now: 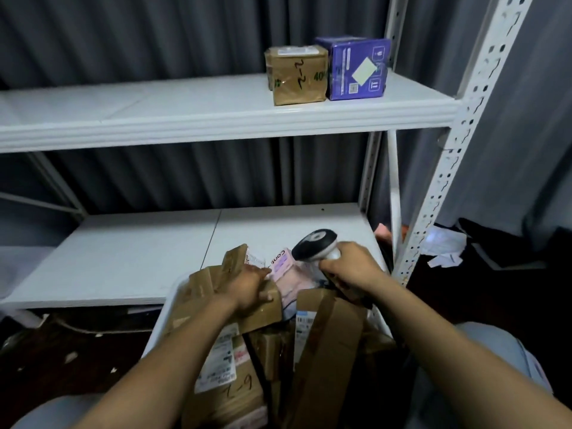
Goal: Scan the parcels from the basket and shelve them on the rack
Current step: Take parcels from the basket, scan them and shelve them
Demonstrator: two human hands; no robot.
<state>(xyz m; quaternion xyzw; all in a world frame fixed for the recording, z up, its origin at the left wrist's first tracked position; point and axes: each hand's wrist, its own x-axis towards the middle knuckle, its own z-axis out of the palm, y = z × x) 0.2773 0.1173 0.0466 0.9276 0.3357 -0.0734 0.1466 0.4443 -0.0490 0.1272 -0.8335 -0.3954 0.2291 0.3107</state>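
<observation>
Lower centre of frame: left hand (247,286) is gripping the top edge of a brown cardboard parcel (198,292), thumb on its near face, the fingers curling over its far edge. The parcel is sitting on top of the heap in the white basket (161,323), touching a pink parcel (288,274) to its right. Right hand (353,267) is clamping the scanner (314,243) by its handle, the head pointing up and left over the pink parcel. Hands are working apart. The basket's far end is overlapping the front edge of the lower shelf (139,258), which is lying bare leftward. On the upper shelf (185,119), a taped brown box (298,75) and a purple box (359,69) are standing side by side at the right end, by the perforated upright (458,150).
</observation>
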